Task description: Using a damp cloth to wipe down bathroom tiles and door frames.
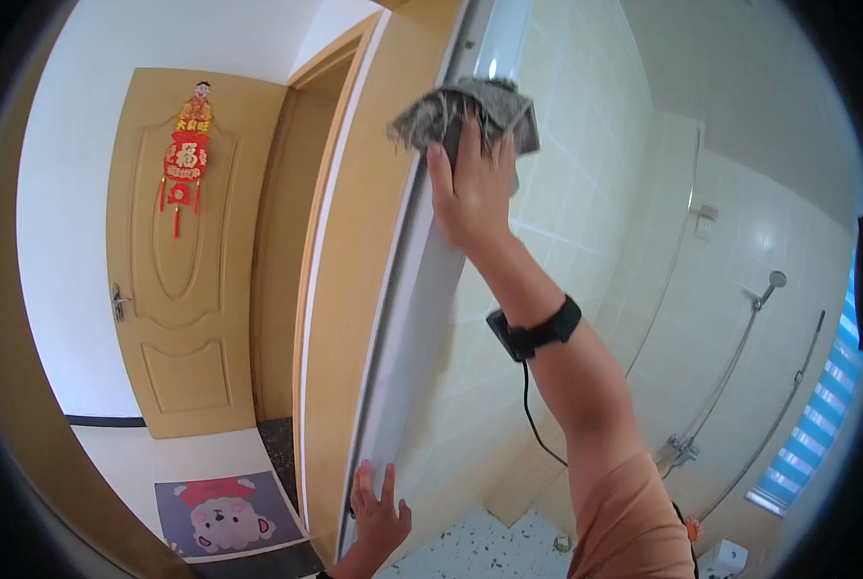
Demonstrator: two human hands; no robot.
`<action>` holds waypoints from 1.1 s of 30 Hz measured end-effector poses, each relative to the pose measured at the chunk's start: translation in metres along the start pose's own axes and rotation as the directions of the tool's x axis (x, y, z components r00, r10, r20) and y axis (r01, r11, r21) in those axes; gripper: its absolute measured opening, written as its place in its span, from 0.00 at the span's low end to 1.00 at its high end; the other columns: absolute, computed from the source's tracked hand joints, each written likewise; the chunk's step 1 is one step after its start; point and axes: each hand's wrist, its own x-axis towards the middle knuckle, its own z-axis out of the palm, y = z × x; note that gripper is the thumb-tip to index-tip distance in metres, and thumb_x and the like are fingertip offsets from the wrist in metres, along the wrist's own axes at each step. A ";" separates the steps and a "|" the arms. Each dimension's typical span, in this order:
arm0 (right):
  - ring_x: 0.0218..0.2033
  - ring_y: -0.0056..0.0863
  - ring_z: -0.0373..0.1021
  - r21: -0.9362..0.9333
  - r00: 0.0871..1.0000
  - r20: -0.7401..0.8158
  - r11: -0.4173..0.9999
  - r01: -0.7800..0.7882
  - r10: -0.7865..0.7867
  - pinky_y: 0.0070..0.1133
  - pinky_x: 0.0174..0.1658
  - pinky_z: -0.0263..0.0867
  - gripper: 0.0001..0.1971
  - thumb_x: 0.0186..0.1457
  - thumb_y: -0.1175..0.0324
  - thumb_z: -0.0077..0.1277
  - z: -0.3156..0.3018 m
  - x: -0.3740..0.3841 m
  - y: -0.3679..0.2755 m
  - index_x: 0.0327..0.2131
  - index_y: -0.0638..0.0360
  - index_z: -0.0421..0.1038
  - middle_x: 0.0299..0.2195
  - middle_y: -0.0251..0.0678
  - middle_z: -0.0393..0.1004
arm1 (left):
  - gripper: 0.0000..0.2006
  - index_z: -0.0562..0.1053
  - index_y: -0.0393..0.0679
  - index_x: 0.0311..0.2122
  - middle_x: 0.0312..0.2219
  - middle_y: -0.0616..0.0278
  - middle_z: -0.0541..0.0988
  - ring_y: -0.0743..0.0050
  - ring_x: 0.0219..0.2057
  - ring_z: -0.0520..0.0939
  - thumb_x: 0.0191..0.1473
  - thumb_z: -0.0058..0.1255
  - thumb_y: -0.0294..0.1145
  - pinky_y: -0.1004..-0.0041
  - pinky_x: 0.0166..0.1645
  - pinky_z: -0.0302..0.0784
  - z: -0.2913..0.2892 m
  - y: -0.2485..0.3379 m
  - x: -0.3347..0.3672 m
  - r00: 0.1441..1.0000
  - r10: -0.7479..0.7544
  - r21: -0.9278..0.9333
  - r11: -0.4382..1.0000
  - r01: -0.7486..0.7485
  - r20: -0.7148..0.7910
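High up, my right hand (475,188) presses a grey, frayed cloth (479,101) against a pale metal door frame (412,280). Its thumb and fingers lie over the cloth, and the palm side is hidden. A black strap (537,333) with a small device and a cable sits round my right forearm. Lower down, my left hand (378,521) rests by the same frame with its fingers spread, and nothing shows in it.
Left of the frame, a wooden door (195,289) with a red hanging ornament (185,154) stands open. A cartoon mat (224,516) lies on the floor. On the right is a tiled shower area with a hand shower (776,280), a mixer tap (682,449) and a striped blind (817,405).
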 end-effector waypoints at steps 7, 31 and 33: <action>0.58 0.62 0.43 -0.070 1.000 0.005 0.998 -0.002 0.002 0.43 0.60 0.38 0.30 0.55 0.56 0.41 0.003 0.062 0.031 0.54 0.71 0.53 0.54 0.63 0.53 | 0.33 0.56 0.42 0.58 0.57 0.34 0.49 0.32 0.59 0.50 0.44 0.51 0.31 0.45 0.59 0.45 -0.003 -0.012 0.048 0.981 0.164 0.102 0.983 -0.153 -0.107; 0.55 0.55 0.51 -0.069 0.998 0.046 0.996 0.049 -0.046 0.39 0.58 0.46 0.28 0.56 0.56 0.36 -0.012 0.025 0.014 0.52 0.73 0.57 0.52 0.62 0.56 | 0.26 0.62 0.51 0.56 0.60 0.46 0.50 0.34 0.60 0.51 0.51 0.52 0.36 0.40 0.58 0.48 0.031 -0.030 0.063 0.937 0.243 0.165 0.964 -0.206 -0.252; 0.55 0.57 0.51 0.025 0.997 0.081 1.000 -0.008 0.006 0.40 0.58 0.45 0.28 0.56 0.56 0.37 -0.007 -0.022 -0.004 0.51 0.73 0.57 0.52 0.62 0.56 | 0.25 0.62 0.51 0.56 0.60 0.47 0.51 0.38 0.60 0.52 0.52 0.49 0.34 0.44 0.60 0.45 0.013 -0.035 0.060 0.952 0.215 0.202 0.964 -0.171 -0.220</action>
